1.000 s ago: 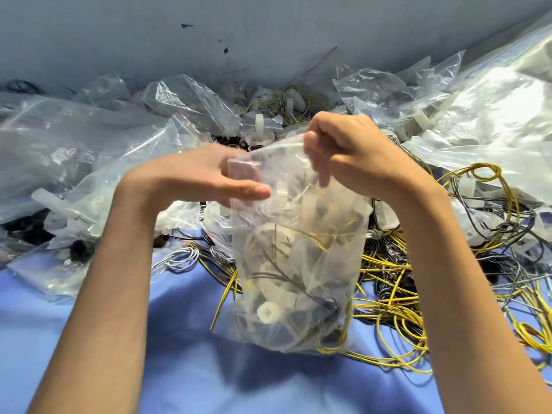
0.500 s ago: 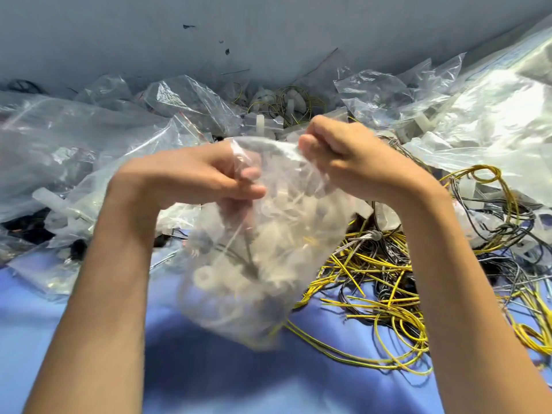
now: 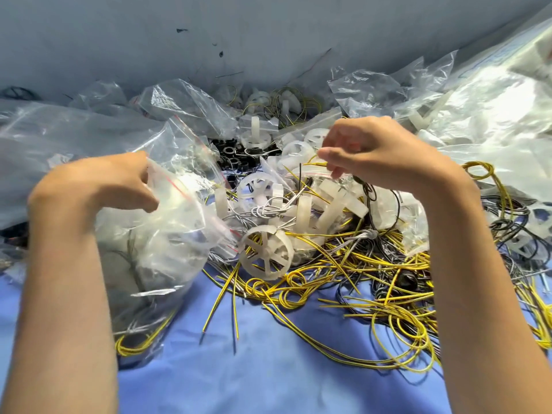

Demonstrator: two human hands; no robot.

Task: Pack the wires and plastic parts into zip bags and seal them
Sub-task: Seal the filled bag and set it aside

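Near the blue surface's left edge, the left hand grips the filled zip bag. Yellow wires and a white plastic wheel sprawl at centre beneath the right hand, curled, its grasp unclear. Clear bags line the far edge below a grey wall.

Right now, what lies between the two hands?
Head view: white plastic wheels and grey wires lie between the left hand, which grips the zip bag, and the right hand.
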